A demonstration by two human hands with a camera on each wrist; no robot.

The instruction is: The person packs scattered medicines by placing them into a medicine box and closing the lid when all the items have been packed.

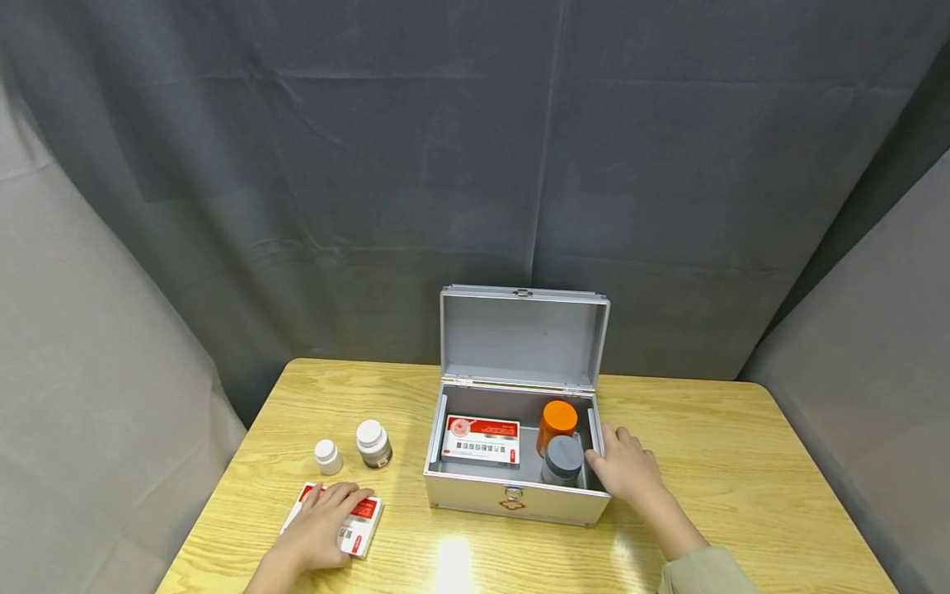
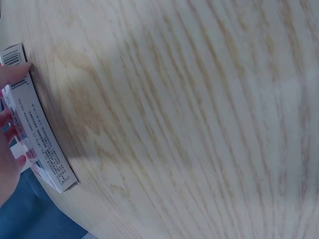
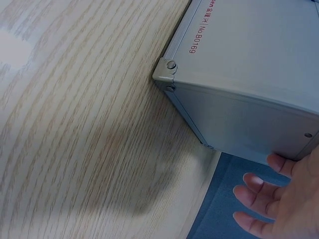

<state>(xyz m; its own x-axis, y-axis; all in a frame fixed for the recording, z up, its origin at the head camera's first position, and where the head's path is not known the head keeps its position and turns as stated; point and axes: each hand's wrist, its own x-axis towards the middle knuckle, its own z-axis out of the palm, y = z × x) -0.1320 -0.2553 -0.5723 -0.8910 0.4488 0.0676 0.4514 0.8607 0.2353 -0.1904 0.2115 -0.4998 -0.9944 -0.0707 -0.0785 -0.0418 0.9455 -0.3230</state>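
Over a red-and-white medicine box [image 1: 359, 536] at the table's left front lies my left hand [image 1: 317, 528], gripping it across its width. The left wrist view shows the printed side of this box [image 2: 42, 132], one digit of the hand [image 2: 7, 134] at its barcode end. My right hand [image 1: 631, 469] rests at the right wall of an open silver case [image 1: 512, 502], its thumb at the rim. In the right wrist view the fingers of that hand [image 3: 279, 199] are loosely bent beside the case [image 3: 239, 122], one fingertip touching its side.
Inside the case are another red-and-white box [image 1: 481, 441], an orange bottle [image 1: 557, 421] and a grey-lidded jar [image 1: 563, 459]. Its raised lid [image 1: 523, 338] stands at the back. Two white-capped bottles, one small [image 1: 327, 456] and one larger [image 1: 373, 443], stand left of the case.
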